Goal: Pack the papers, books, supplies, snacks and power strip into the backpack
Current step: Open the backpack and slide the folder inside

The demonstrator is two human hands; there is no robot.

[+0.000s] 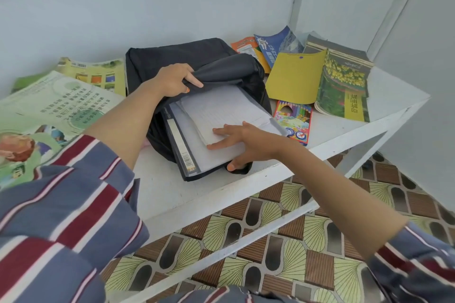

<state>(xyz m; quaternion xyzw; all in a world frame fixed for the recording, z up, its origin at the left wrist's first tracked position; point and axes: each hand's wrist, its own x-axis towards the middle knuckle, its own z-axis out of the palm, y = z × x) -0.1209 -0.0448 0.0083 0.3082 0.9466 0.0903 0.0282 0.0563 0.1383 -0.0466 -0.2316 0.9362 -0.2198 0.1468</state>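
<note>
Head view: my left hand (172,80) grips the upper flap of the black backpack (184,54) and holds its mouth open toward me. My right hand (246,140) is at the near end of the dark folder (181,140). Its fingers lie flat on the loose papers (221,108) on top and its thumb is tucked under the near edge, so I pinch the stack between them. The folder lies about half inside the backpack, with its far end hidden under the flap and its near end out over the white table (344,130). Its long axis runs away from me into the mouth, and my right hand sits at the trailing end. I judge the coming move to be a push along that axis, away from my body, with the left holding the flap up. Not yet packed are the pencil box (294,122) just right of the folder, and the books (344,86) and snack packets (258,48) beyond it
</note>
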